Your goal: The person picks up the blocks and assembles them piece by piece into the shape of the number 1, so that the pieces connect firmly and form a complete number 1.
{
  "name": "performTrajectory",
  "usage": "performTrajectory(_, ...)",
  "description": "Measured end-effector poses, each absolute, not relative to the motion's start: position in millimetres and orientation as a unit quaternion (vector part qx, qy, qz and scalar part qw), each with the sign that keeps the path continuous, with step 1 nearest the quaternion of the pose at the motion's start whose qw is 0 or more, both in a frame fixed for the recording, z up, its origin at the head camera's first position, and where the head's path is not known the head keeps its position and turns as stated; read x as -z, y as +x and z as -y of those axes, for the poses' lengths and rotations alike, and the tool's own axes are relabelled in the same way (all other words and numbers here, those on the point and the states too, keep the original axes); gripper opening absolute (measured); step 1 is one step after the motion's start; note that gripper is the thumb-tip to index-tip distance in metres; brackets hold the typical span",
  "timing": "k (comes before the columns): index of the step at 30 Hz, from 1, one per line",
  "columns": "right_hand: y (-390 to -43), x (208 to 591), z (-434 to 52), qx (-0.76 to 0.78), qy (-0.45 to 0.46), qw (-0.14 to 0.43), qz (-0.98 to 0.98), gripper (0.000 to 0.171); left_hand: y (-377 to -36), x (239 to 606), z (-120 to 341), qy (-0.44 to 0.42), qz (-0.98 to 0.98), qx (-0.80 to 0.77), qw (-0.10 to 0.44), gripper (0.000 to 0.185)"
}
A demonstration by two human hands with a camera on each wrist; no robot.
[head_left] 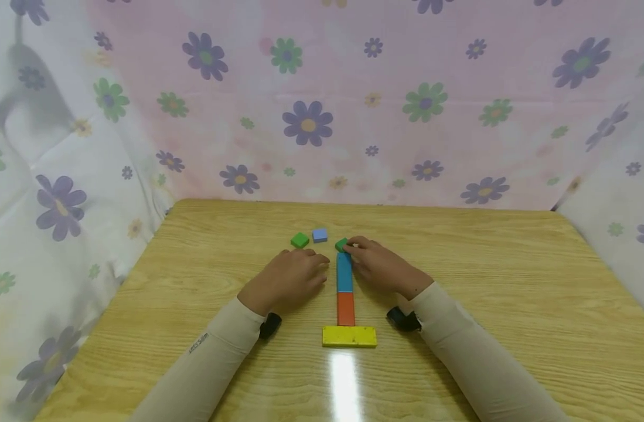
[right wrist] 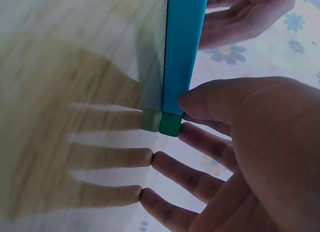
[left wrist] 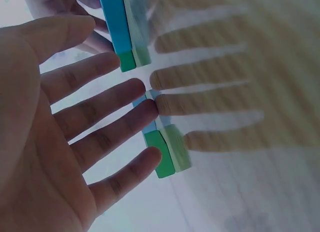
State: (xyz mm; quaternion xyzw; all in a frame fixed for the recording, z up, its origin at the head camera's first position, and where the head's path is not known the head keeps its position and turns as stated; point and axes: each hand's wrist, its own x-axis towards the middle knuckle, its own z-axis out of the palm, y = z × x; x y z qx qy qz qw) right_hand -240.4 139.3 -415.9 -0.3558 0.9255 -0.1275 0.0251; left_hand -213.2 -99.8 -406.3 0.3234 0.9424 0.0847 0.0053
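Head view: right hand (head_left: 377,266) at far end of flat row on wooden table (head_left: 511,293), fingertips on small green block (head_left: 341,244), likely to seat it flush against blue bar (head_left: 344,272). Beyond blue bar toward the wearer, orange block (head_left: 346,308), then yellow crossbar (head_left: 349,336) laid across the near end. Left hand (head_left: 292,281) palm down just left of blue bar, fingers relaxed, apparently bracing the row; contact with bar not certain. Second green block (head_left: 299,240) and pale blue block (head_left: 319,235) loose beyond left fingertips, apart from the row.

Left wrist view: left fingers (left wrist: 107,114) spread and straight, tips on tabletop, nothing gripped. Green block (left wrist: 127,60) at end of blue bar (left wrist: 115,21), beside index finger; loose green block (left wrist: 159,159) next to little finger.

Right wrist view: right fingers (right wrist: 200,137) straight and slightly spread, tips on tabletop; thumb against end of blue bar (right wrist: 182,51), green block (right wrist: 170,123) between thumb and first finger, touched rather than clearly pinched
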Motion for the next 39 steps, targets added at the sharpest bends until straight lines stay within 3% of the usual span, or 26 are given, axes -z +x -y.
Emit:
performTrajectory(16, -238.8, 413.9, -137.5, 0.125, -0.363, 0.024, -0.923, 0.045, -239.8, 405.9, 101.6, 0.270, -0.959, -0.083, 0.016, 0.051)
performTrajectory(39, -239.6, 415.3, -137.8, 0.120, -0.363, 0.017, -0.924, 0.047, -244.2, 407.2, 101.5, 0.255, -0.963, -0.066, 0.060, 0.063)
